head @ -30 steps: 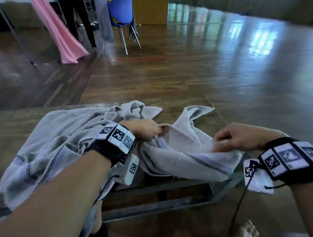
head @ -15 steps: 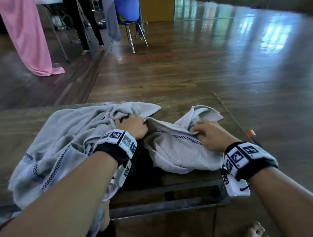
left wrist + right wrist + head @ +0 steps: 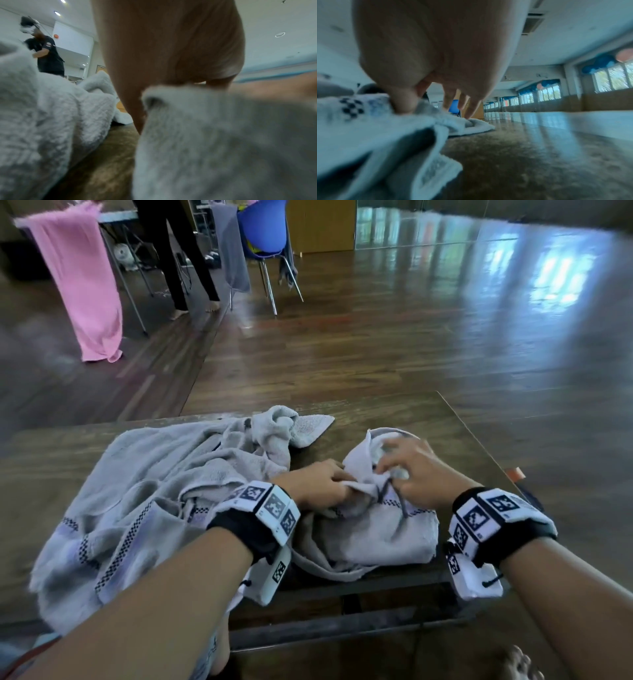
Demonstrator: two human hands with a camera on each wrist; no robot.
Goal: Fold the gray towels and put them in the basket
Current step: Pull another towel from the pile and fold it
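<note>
Two gray towels lie on a low wooden table [image 3: 445, 433]. The large one [image 3: 154, 491] is crumpled at the left. On the right is the smaller towel [image 3: 370, 535], bunched, with a checkered band. My left hand [image 3: 318, 487] grips a fold at its left edge; in the left wrist view that towel [image 3: 223, 135] fills the frame below my palm. My right hand [image 3: 411, 470] is on the towel's far part. In the right wrist view its thumb [image 3: 402, 105] pinches the cloth [image 3: 385, 128] while the other fingers [image 3: 471, 108] reach down to it. No basket is in view.
The table's right edge runs close beside my right wrist, with a small orange thing [image 3: 515, 474] just past it. Beyond the table is bare wooden floor. At the back left are a standing person [image 3: 178, 251], a hanging pink cloth [image 3: 82, 285] and a blue chair [image 3: 263, 231].
My right hand has moved left and forward over the smaller towel, so both hands are now close together and the towel is more bunched. My left hand has kept its hold.
</note>
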